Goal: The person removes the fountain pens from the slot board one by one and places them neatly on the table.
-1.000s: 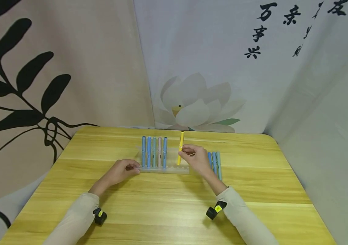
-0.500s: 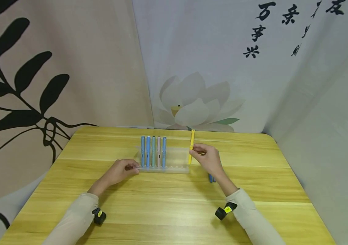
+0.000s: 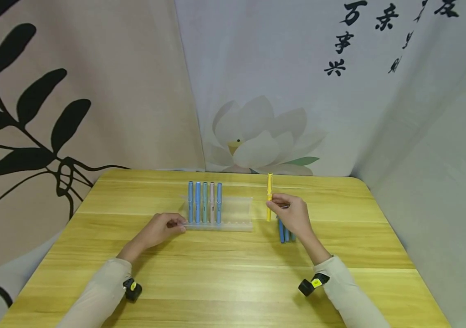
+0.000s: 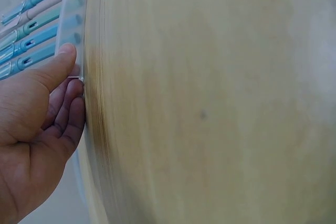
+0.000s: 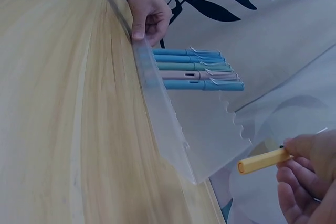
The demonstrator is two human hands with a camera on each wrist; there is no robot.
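A clear plastic pen rack (image 3: 237, 226) stands on the table, with several blue, green and pink pens (image 3: 205, 202) upright in its left half. My left hand (image 3: 163, 230) grips the rack's left end, thumb on the front strip and fingers curled at the corner, as the left wrist view shows. Just beyond the rack's right end, my right hand (image 3: 292, 213) pinches a yellow pen (image 3: 269, 196) between thumb and fingers. This pen is upright in the head view; its lower end (image 5: 247, 166) points toward the rack in the right wrist view.
Several blue and green pens (image 3: 284, 233) lie on the wooden table (image 3: 216, 282) under the right hand, partly hidden by it. Printed curtains (image 3: 142, 91) hang behind the table's far edge. A pale wall (image 3: 442, 159) of cloth borders the right side.
The right hand has moved to the right with the yellow pen, from over the rack's right part to beyond its end. The left hand and the rack have stayed put.
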